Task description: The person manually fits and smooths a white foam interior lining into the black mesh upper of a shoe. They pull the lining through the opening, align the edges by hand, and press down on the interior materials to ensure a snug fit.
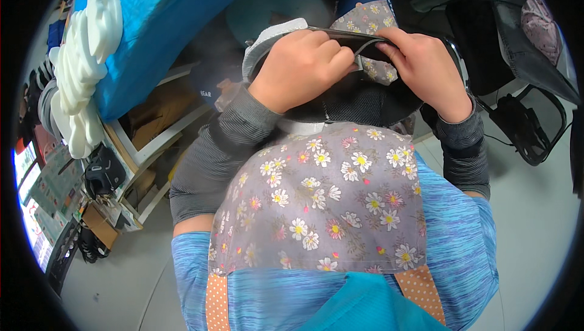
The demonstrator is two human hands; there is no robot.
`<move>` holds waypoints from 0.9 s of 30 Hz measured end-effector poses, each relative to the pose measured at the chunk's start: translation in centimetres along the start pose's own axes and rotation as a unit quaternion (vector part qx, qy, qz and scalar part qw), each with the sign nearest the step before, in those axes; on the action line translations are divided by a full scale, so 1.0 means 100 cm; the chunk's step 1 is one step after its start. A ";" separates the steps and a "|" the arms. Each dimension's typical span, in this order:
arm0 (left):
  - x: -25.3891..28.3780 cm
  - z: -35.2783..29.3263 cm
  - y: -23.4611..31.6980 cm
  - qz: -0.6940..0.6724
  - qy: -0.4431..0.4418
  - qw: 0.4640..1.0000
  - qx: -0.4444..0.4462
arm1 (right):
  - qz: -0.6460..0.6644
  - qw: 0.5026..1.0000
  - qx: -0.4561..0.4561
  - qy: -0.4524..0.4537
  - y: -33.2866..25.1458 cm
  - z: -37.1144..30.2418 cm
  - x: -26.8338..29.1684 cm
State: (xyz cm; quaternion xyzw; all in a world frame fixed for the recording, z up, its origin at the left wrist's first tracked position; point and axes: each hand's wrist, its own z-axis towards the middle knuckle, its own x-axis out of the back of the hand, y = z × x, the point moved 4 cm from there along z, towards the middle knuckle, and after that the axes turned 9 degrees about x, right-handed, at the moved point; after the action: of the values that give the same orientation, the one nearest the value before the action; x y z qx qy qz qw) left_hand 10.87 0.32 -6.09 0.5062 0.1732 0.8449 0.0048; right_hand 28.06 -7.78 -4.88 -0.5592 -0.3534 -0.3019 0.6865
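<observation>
A dark cap [359,97] with a mesh panel and a curved dark brim sits in front of your chest, held up between both of your hands above the flowered apron [322,203] you wear over a blue knit top. Your left hand [301,66] curls over the near edge of the cap, fingers [331,51] folded together and clamped on the dark rim, thumb side pressed against the fabric. Your right hand [426,66] grips the same rim just beside it, fingers [395,48] pinched shut on the dark strip where a small light tab shows between the two hands. Both forearms wear grey ribbed sleeves [225,148]. A piece of the same flowered cloth [365,18] lies just beyond the cap, partly hidden by your knuckles. To your left, a blue padded form [164,21] edged with white foam shapes [85,57] leans over a white frame [152,142], with dark straps and small clutter on the floor near it. To your right stands a black chair [523,118], well apart from your hands.
</observation>
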 end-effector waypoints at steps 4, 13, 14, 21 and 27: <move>0.006 -0.009 0.011 0.040 -0.005 0.999 -0.016 | 0.045 0.998 -0.030 -0.011 0.009 -0.003 0.000; 0.013 0.000 0.001 0.031 0.048 0.994 0.089 | 0.066 0.998 0.011 -0.001 0.013 -0.002 0.002; 0.012 0.001 0.001 0.030 0.054 0.993 0.099 | 0.063 0.998 0.008 0.000 0.014 -0.002 0.003; 0.014 0.005 0.000 0.030 0.062 0.981 0.182 | 0.071 0.997 0.019 0.010 0.012 -0.003 0.001; 0.006 0.008 0.005 0.009 0.034 0.982 0.183 | 0.058 0.997 0.002 -0.056 0.008 0.011 0.006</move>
State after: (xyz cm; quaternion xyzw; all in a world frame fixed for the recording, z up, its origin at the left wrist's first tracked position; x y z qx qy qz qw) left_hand 11.40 0.20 -5.10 0.4707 0.3202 0.8158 -0.1015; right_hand 28.85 -6.55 -4.67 -0.5934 -0.3590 -0.2293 0.6830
